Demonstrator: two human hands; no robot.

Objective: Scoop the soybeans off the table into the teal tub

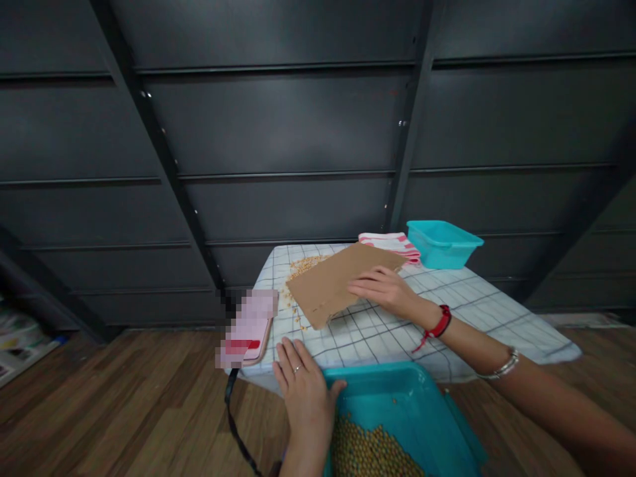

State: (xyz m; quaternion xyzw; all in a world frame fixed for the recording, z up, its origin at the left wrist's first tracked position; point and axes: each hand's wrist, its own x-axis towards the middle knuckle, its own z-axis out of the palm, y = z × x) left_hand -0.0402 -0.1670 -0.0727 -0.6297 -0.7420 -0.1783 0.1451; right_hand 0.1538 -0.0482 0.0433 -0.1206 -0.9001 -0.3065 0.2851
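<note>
In the head view, a flat, ragged-edged cardboard sheet is gripped by the right hand above the checked cloth, near small pale grains. The left hand, well apart, is spread beside a smooth teal tub heaped with round beans.

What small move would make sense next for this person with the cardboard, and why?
Perhaps sweep the loose pale-yellow grains toward the near side with the flat brown cardboard sheet: the right hand holds it, the grains lie scattered beside it on the white checked cloth, and a rectangular teal plastic basin holding small round beads or grains sits at that side.
</note>
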